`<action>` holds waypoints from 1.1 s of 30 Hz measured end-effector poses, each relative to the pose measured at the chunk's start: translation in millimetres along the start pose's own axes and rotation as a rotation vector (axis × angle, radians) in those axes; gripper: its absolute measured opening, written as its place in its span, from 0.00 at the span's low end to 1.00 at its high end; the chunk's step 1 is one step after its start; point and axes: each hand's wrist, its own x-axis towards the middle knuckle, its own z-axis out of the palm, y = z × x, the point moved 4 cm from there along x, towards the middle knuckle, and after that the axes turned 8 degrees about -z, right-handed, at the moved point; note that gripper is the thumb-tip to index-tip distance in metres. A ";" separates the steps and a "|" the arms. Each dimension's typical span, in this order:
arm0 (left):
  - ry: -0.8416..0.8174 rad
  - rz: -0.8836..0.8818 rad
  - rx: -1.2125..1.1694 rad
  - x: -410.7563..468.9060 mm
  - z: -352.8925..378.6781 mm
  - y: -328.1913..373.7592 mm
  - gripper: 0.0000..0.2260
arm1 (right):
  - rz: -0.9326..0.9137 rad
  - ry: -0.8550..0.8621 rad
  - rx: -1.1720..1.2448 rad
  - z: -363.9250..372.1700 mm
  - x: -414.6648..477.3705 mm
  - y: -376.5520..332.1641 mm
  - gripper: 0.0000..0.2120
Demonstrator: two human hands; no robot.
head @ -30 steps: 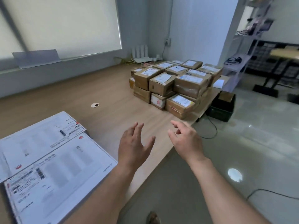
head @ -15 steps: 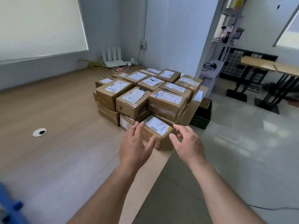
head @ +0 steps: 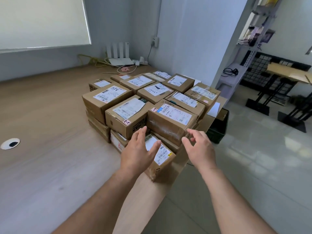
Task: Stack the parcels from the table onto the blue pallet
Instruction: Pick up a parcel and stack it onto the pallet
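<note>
Seen from the head view, the stack of parcels (head: 145, 98) sits on the pale wooden worktop (head: 50, 129), crowded against its right-hand edge. The brown cardboard boxes are two layers deep, and nearly all have white shipping labels facing up. At the near side of the stack a low front parcel (head: 163, 160) juts out toward the person, its near corner crumpled. Just behind and above it, on the stack's upper layer, rests a taped parcel (head: 170, 120) wrapped in shiny clear tape. The left hand (head: 137, 154) hovers over the left half of the low front parcel, palm turned inward, fingers straight and spread, gripping nothing. Whether it touches the cardboard I cannot tell. The right hand (head: 198, 149) is at the stack's near right corner, just beside the taped parcel, fingers loosely bent and apart, also holding nothing. Both bare forearms reach in from the bottom of the view toward the stack. Left of the stack, well apart, a round cable hole (head: 10, 143) is set into the worktop. Behind the stack, against the wall, lies a white router (head: 120, 61) with upright antennas amid loose cables. Right of the stack and below the worktop's edge, a dark crate (head: 217, 132) stands on the floor (head: 253, 166), and farther right a metal shelf unit (head: 239, 71) rises.
</note>
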 end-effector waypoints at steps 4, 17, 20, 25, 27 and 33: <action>0.024 -0.084 0.035 11.4 13.3 12.6 0.34 | -0.023 -0.024 0.037 0.3 44.1 23.2 0.20; 0.071 -0.435 -0.231 58.1 85.9 89.9 0.36 | -0.270 -0.262 -0.015 7.4 140.0 82.8 0.24; 0.101 -0.482 -0.309 59.9 99.7 98.7 0.31 | -0.346 -0.282 -0.002 8.8 144.8 87.5 0.21; 0.174 -0.527 -0.387 55.4 109.5 104.1 0.26 | -0.336 -0.382 0.148 11.0 144.7 90.3 0.19; 0.184 -0.534 -0.418 52.2 110.9 105.0 0.25 | -0.283 -0.443 0.245 15.1 144.3 94.4 0.18; 0.164 -0.541 -0.597 42.9 115.0 111.9 0.23 | 0.021 -0.824 0.709 43.5 137.2 115.6 0.30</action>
